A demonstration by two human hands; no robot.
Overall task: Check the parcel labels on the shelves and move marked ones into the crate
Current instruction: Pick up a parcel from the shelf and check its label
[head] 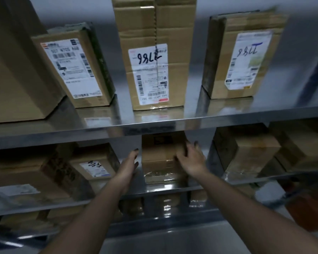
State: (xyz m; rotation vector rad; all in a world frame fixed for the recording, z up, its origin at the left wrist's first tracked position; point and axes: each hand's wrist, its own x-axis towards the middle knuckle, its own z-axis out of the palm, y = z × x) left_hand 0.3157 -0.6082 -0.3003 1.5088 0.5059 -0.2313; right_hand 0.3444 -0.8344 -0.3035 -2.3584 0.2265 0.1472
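Observation:
A small cardboard parcel (161,158) stands on the middle steel shelf (165,189), no label visible on its front. My left hand (129,165) hovers open just left of it, fingers apart and not touching. My right hand (190,158) lies on the parcel's right front corner, fingers spread over it. On the upper shelf (154,123) stand a tall parcel (154,52) and a right parcel (244,55), both with handwritten numbers on their labels, and a left parcel (75,66) with a printed label only.
A large plain box (17,70) fills the upper shelf's left end. The middle shelf also holds a labelled parcel (94,164) at left and stacked boxes (253,149) at right. An orange crate (308,208) shows at the lower right. More parcels sit on the lowest shelf.

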